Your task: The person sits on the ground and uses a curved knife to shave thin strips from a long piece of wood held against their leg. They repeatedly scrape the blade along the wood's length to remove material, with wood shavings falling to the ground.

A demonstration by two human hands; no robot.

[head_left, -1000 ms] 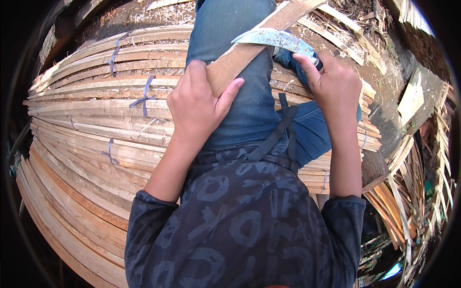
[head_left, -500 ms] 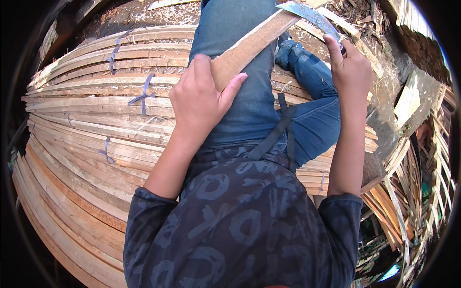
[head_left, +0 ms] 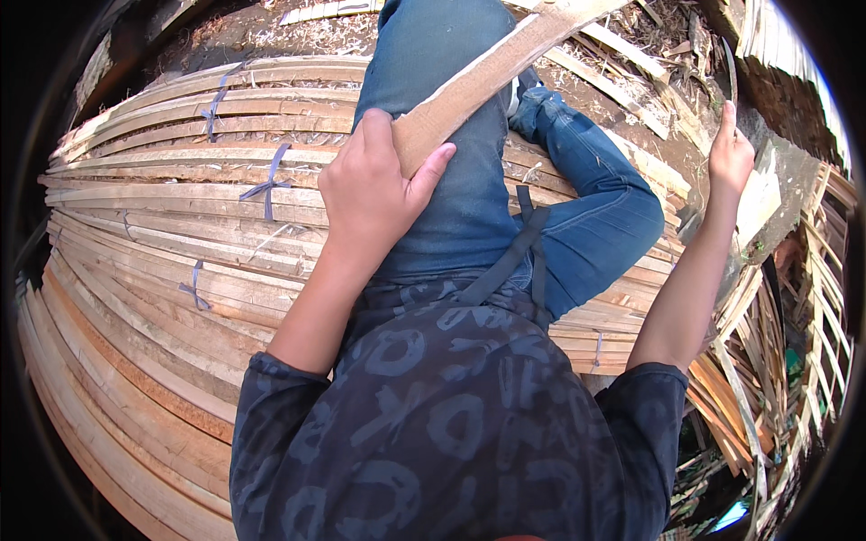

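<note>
My left hand (head_left: 372, 176) is wrapped round the near end of a flat wooden slat (head_left: 483, 86), thumb on its right side. From there the slat slants up and to the right across my raised thigh, and its far end leaves the top of the picture. Well off to the right, my right hand (head_left: 731, 158) is closed round a sickle (head_left: 732, 72). Its thin blade stands up past my fingers, seen nearly edge-on and apart from the slat. The handle is hidden in my fist.
Long wooden slats (head_left: 162, 298) lie stacked under me and to the left, some tied with a purple strip (head_left: 268, 183). Thin split strips (head_left: 758, 397) heap up at the lower right. Offcuts (head_left: 622, 50) and shavings litter the ground ahead, near a grey stone block (head_left: 783, 185).
My right hand has swung the sickle away from the slat, outward to the right and up. My left hand keeps its grip, while the slat now reaches farther up and right.
</note>
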